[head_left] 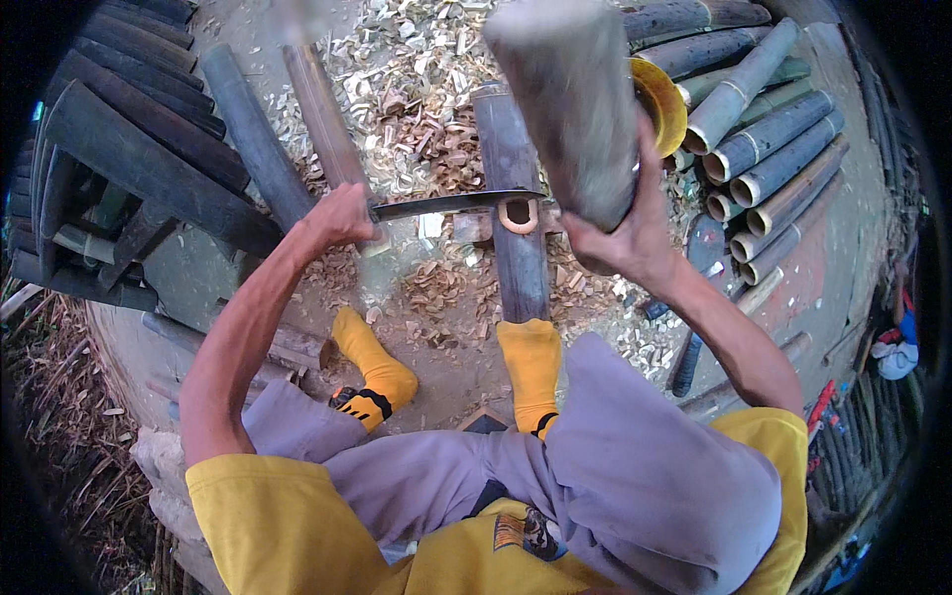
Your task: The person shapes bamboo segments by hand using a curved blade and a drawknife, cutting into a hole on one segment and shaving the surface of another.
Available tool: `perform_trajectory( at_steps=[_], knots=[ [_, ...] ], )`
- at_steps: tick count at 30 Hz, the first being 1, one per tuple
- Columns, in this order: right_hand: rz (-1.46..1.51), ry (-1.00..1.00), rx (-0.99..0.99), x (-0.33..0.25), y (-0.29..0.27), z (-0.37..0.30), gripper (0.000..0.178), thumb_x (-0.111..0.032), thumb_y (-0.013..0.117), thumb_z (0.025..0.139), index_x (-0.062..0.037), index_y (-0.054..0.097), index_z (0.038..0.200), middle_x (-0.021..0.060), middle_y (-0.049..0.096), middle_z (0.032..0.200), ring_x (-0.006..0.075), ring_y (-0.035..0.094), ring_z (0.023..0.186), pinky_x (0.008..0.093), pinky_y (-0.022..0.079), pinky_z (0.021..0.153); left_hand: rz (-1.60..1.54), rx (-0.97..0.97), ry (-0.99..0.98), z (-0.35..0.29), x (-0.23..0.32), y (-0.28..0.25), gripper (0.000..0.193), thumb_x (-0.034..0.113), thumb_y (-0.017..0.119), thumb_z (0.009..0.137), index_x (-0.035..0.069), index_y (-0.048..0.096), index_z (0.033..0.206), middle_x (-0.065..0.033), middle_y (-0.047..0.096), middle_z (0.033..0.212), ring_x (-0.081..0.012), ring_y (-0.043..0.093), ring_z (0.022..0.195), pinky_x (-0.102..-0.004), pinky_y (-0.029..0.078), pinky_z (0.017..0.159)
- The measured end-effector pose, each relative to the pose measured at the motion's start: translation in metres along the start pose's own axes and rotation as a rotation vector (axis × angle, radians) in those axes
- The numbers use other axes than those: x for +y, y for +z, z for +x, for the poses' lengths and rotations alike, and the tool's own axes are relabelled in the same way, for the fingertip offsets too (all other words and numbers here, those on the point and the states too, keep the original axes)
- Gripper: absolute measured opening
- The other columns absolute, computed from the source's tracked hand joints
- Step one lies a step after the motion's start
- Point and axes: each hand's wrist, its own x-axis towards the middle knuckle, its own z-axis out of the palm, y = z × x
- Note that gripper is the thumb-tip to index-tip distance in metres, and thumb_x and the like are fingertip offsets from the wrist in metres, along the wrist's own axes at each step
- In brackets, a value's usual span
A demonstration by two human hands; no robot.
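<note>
A dark, round bamboo pole (518,213) lies on the chip-strewn ground between two yellow-socked feet, a long steel blade (451,204) set across its cut end. The left hand (337,218), fingers clenched, grips the blade's handle. The right hand (625,233), fingers wrapped, grasps a thick grey wooden log (575,99) raised above the blade; stacked bamboo tubes (773,149) lie beyond it.

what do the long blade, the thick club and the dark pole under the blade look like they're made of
Long flat blade: likely steel, dull grey with a bright edge glint. Thick blurred club in the right hand: probably wood or bamboo, rough grey-brown. Dark round pole: bamboo, hollow pale cut hole showing.
</note>
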Motion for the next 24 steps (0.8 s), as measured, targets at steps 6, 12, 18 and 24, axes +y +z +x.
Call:
perform_trajectory(
  at_steps=[6,12,18,24],
  knots=[
    [0.174,0.364,-0.471,0.014,0.001,-0.009,0.092,-0.018,0.068,0.061,-0.0146,0.022,0.141,0.0267,0.046,0.127,0.0384,0.051,0.112,0.0412,0.041,0.096,0.009,-0.108,-0.050,0.003,-0.017,-0.002,0.031,0.019,0.068,0.059,-0.008,0.061,0.072,-0.0253,0.062,0.069,-0.0360,0.064,0.068,-0.0414,0.051,0.061],
    [0.198,0.355,0.051,0.039,-0.011,-0.047,0.094,-0.017,0.068,0.061,-0.0143,0.021,0.142,0.0231,0.047,0.129,0.0345,0.049,0.117,0.0392,0.039,0.098,0.175,0.381,-0.001,-0.040,0.016,0.026,0.030,0.017,0.069,0.062,0.005,0.056,0.086,-0.0145,0.059,0.071,-0.0323,0.061,0.070,-0.0437,0.048,0.063],
    [0.140,0.470,0.117,0.038,-0.008,-0.105,0.094,-0.016,0.068,0.060,-0.0127,0.022,0.142,0.0226,0.046,0.130,0.0337,0.049,0.118,0.0396,0.037,0.100,0.254,0.574,0.180,-0.049,0.017,0.038,0.036,0.011,0.070,0.059,0.008,0.048,0.086,-0.0108,0.052,0.079,-0.0292,0.056,0.078,-0.0388,0.044,0.067],
    [0.206,0.512,0.088,0.028,0.017,-0.141,0.094,-0.013,0.070,0.060,-0.0082,0.023,0.141,0.0244,0.044,0.130,0.0344,0.050,0.116,0.0394,0.041,0.096,0.330,0.391,0.189,-0.059,0.018,0.046,0.042,0.004,0.066,0.060,0.008,0.045,0.096,-0.0096,0.052,0.084,-0.0277,0.056,0.084,-0.0385,0.043,0.069]
  ],
)
